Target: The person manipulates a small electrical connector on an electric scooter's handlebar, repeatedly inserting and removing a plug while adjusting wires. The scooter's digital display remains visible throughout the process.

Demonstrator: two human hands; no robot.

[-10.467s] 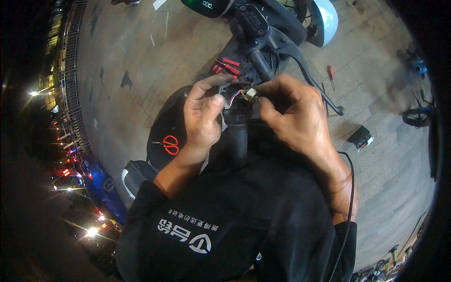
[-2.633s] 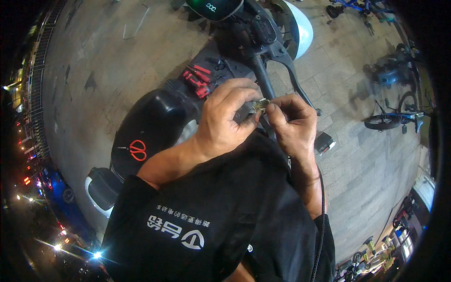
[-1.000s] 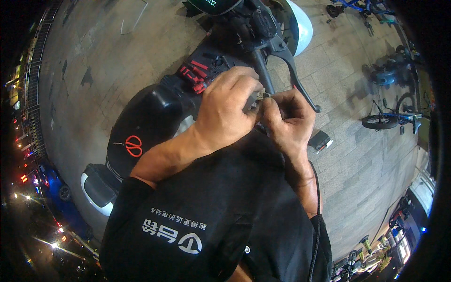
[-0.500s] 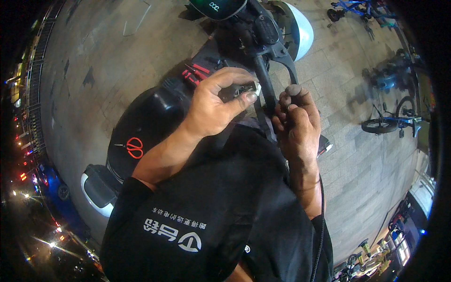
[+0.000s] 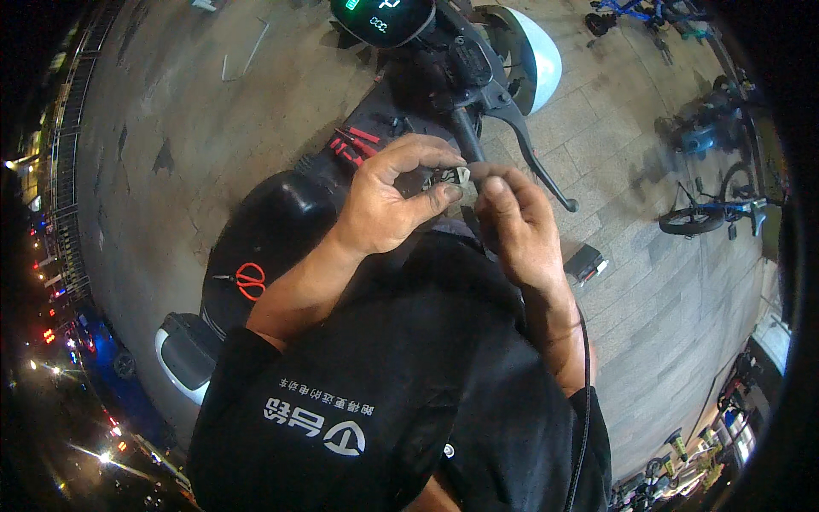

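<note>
My left hand (image 5: 384, 196) pinches a small white-and-dark part (image 5: 461, 176) between thumb and fingers; it may be a connector or switch, but its kind is not plain. Beside its white end is my right hand (image 5: 522, 229), fingers curled and thumb pressed toward the index finger. Whatever lies between those fingertips is hidden. Both hands are above a black scooter, close to its handlebar grip (image 5: 465, 132) and brake lever (image 5: 542, 171). Red-handled tools (image 5: 354, 147), apparently pliers, lie on the scooter just beyond my left hand. Red-handled scissors (image 5: 250, 281) rest on the black seat (image 5: 277, 209).
A lit round display (image 5: 384, 21) and a white mirror or shield-like shell (image 5: 537, 64) stand at the handlebar. Behind the seat is a black-and-white box (image 5: 188, 352). Right of me, a small dark box (image 5: 586, 264) sits on the paving; a bicycle (image 5: 693, 222) stands farther off.
My right hand has moved left and inward, bringing its fingertips up to the white part. The left hand keeps its pinch. The handlebar and its lever appear turned.
</note>
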